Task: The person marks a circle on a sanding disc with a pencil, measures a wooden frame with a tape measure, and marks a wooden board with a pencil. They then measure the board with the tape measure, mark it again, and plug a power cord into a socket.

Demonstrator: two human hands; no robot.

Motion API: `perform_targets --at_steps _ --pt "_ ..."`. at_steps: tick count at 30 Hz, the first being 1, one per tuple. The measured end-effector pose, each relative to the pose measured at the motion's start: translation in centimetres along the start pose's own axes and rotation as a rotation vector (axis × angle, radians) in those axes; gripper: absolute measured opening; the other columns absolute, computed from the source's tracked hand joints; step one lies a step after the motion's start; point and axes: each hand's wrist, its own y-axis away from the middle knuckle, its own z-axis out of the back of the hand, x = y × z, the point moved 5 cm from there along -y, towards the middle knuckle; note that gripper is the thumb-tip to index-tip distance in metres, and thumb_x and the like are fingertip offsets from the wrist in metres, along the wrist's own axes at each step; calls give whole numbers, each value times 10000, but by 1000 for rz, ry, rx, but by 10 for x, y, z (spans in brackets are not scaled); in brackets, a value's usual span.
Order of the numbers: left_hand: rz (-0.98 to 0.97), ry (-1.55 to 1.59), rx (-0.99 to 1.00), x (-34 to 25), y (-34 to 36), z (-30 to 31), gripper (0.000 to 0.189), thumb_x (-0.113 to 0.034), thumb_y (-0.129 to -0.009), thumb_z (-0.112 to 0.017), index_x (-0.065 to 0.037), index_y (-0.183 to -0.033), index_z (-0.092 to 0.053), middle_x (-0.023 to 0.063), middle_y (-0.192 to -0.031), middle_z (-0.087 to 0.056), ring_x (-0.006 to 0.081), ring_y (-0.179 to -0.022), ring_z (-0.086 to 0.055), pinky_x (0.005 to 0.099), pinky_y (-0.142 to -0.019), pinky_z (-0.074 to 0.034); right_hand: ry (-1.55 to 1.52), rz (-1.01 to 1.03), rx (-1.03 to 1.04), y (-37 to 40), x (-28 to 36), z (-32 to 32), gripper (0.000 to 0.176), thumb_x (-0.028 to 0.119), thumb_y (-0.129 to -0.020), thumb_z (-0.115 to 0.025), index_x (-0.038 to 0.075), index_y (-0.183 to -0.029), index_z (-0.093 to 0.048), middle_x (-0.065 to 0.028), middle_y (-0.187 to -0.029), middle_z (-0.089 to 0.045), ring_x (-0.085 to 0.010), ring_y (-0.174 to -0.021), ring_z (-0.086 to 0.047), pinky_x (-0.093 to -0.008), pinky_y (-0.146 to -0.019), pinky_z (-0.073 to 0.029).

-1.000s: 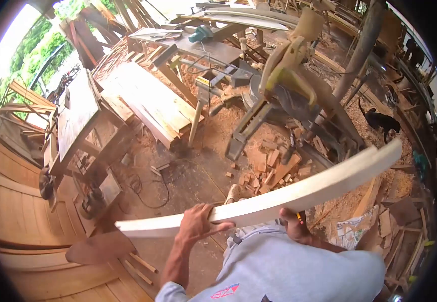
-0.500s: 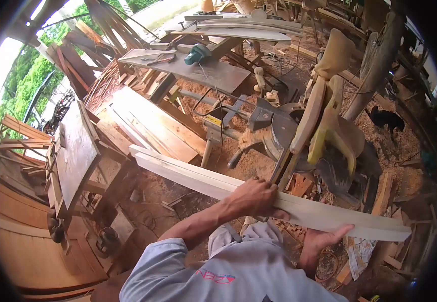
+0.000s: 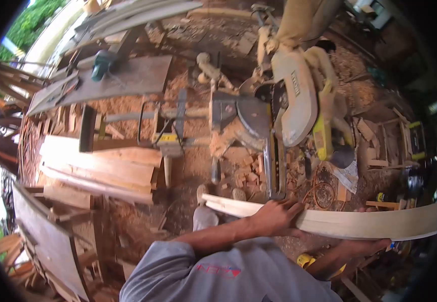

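A long, pale wooden board [image 3: 349, 223] lies across the front of my body, its right part curving toward the right edge of the view. My left hand [image 3: 278, 217] is closed over the board near its middle, fingers wrapped over the far edge. Under the right part, my right hand [image 3: 367, 246] holds the board from below; most of its fingers are hidden. Just beyond the board stands a miter saw [image 3: 299, 95], its head tilted up to the right. The saw's slotted base arm [image 3: 275, 171] points toward my left hand.
Stacked planks [image 3: 102, 166] lie at left, near a tilted panel on a wooden frame [image 3: 52, 241]. A teal power tool [image 3: 100, 65] rests on a dark bench board [image 3: 138, 75]. Wood offcuts [image 3: 248, 173] and sawdust cover the ground. A yellow tape measure [image 3: 306, 260] shows beside my shirt.
My view has turned toward the right. The board has shifted right and nearer my body, away from the saw, with both hands still on it.
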Motion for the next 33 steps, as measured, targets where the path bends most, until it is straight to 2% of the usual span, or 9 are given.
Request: perform_targets --at_steps 5,8,12,16,20,23,25,28,33 --pt "685 379 -902 149 103 131 199 -180 -941 -643 8 -955 -580 68 -786 -628 158 -693 -572 324 -622 -483 -19 27 260 51 1 -48 649 536 -925 -487 13 -1309 -469 -223 -1095 -605 -369 -1048 -597 -518 -950 -474" --pt "1053 165 -1108 249 186 160 348 -306 -931 -659 22 -1027 -587 99 -829 -608 171 -736 -548 312 -674 -455 -60 -88 148 71 -1 -48 607 461 -905 -533 14 -1310 -468 -215 -1136 -588 -372 -1055 -591 -534 -972 -455" --pt "802 -236 -797 326 186 144 409 -361 -925 -659 20 -1052 -587 86 -855 -600 171 -755 -536 312 -685 -444 148 22 72 74 4 -63 613 432 -891 -566 8 -1317 -452 -205 -1158 -570 -376 -1064 -585 -557 -993 -437" --pt "839 491 -738 279 187 177 337 -342 -963 -608 -5 -956 -607 41 -760 -553 114 -700 -504 275 -648 -420 246 101 -60 77 19 -68 666 462 -900 -567 0 -1352 -409 -207 -1146 -568 -373 -1046 -586 -537 -961 -462" --pt "636 716 -1276 291 276 248 333 -321 -1000 -549 -10 -893 -606 -10 -695 -510 81 -636 -472 266 -617 -454 277 139 -106 76 46 -67 693 496 -901 -566 -2 -1358 -416 -218 -1162 -570 -380 -1037 -599 -547 -911 -492" --pt "1081 196 -1228 300 341 326 366 -318 -976 -583 17 -1121 -584 107 -926 -610 195 -816 -595 335 -758 -502 348 262 -246 76 64 -50 670 489 -934 -523 -5 -1369 -399 -211 -1163 -565 -376 -1025 -602 -539 -910 -494" --pt "1282 -893 -935 301 354 348 636 -330 -942 -613 19 -1412 -366 251 -1302 -492 387 -1150 -537 463 -956 -440 356 279 -257 73 68 -51 654 482 -943 -510 -2 -1369 -399 -205 -1162 -564 -375 -1027 -602 -539 -907 -495" --pt "1169 -911 -767 278 343 306 884 -373 -903 -640 -7 -1518 -122 325 -1470 -258 496 -1324 -339 556 -1050 -327 325 316 -325 72 77 -44 655 489 -948 -491 12 -1384 -385 -190 -1185 -558 -380 -1006 -611 -550 -896 -504" --pt "1326 -441 162 291 402 101 798 -512 -826 -652 -157 -1454 -310 329 -1346 -371 503 -1225 -426 593 -1007 -359 287 317 -172 76 111 8 721 576 -940 -436 5 -1378 -385 -217 -1170 -579 -396 -1022 -601 -552 -886 -500"
